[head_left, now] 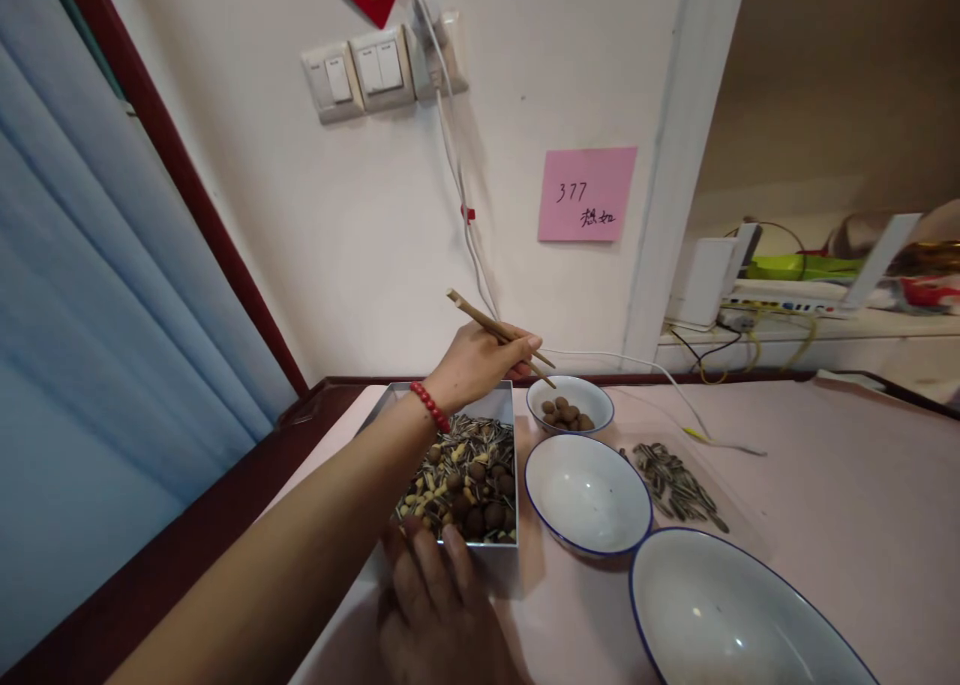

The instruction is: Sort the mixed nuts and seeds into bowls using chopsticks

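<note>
My left hand [476,362], a red bead bracelet on its wrist, is closed on a pair of wooden chopsticks [495,330]. Their tips hang over the rim of a small bowl [600,397] that holds several brown nuts [568,415]. I cannot make out anything between the tips. Under that hand stands a square metal box [501,402] with mixed sunflower seeds, brown nuts and pale kernels. My right hand [442,605] lies flat at the box's near rim, fingers stretched out. An empty white bowl [589,490] sits right of the box.
A larger empty blue-rimmed bowl [720,615] is at the near right. A pile of sunflower seeds [675,485] lies on the pink tabletop [840,505]. A white cable [675,390] runs down the wall onto the table. A blue curtain [90,345] hangs left.
</note>
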`<state>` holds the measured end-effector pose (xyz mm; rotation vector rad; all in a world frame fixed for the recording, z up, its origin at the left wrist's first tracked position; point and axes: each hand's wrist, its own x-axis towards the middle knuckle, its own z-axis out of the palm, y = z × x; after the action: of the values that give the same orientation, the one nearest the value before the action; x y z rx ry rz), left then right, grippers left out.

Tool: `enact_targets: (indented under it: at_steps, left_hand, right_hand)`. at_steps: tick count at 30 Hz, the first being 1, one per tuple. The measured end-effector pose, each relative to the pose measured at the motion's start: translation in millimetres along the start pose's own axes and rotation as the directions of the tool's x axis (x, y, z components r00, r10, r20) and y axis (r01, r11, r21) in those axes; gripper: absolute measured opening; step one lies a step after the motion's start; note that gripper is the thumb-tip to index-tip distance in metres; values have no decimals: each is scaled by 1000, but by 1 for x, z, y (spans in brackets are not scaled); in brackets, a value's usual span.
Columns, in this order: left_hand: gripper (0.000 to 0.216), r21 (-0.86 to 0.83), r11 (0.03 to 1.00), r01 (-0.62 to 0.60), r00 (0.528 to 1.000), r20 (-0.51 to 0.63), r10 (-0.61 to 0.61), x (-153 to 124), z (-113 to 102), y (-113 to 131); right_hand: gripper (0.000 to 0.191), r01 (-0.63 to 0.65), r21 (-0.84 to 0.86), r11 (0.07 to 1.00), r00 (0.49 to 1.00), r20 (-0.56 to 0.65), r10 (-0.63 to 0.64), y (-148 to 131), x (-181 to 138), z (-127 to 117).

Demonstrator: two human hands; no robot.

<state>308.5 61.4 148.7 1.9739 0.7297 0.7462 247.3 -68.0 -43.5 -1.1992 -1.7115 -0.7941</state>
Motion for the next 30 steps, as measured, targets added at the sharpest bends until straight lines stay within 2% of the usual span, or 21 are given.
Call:
enact_targets:
  at_steps: [4, 8, 13, 16, 19, 26, 30]
  left_hand:
    - [21, 39, 999, -28, 1000, -7, 28, -17, -13, -5]
    - [33, -2, 999, -40, 999, -9, 40, -45, -35, -10]
    - [32, 59, 997, 58, 998, 31, -60, -76, -52, -21]
    - [26, 105, 988, 113, 982, 143, -127, -86, -52, -35]
    - [27, 68, 986, 152, 956, 243, -164, -90, -47, -47]
    - [29, 28, 989, 146, 947, 286, -148, -88, -36, -60]
    - [30, 37, 989, 146, 951, 270, -150, -86, -32, -70]
  right_hand:
    - [32, 11, 11, 1000, 1000, -1, -11, 1, -2, 2]
    - [22, 35, 26, 999, 999, 1, -35, 4, -2, -2]
    - [22, 59, 55, 997, 994, 85, -63, 6, -4, -9]
    - [28, 49, 83, 995, 996, 76, -56, 6, -6, -9]
    - [32, 32, 103, 994, 999, 41, -36, 5, -5, -9]
    - [35, 16, 105, 994, 999, 45, -21, 2, -4, -8]
    - [37, 6, 117, 993, 999, 32, -10, 1, -6, -7]
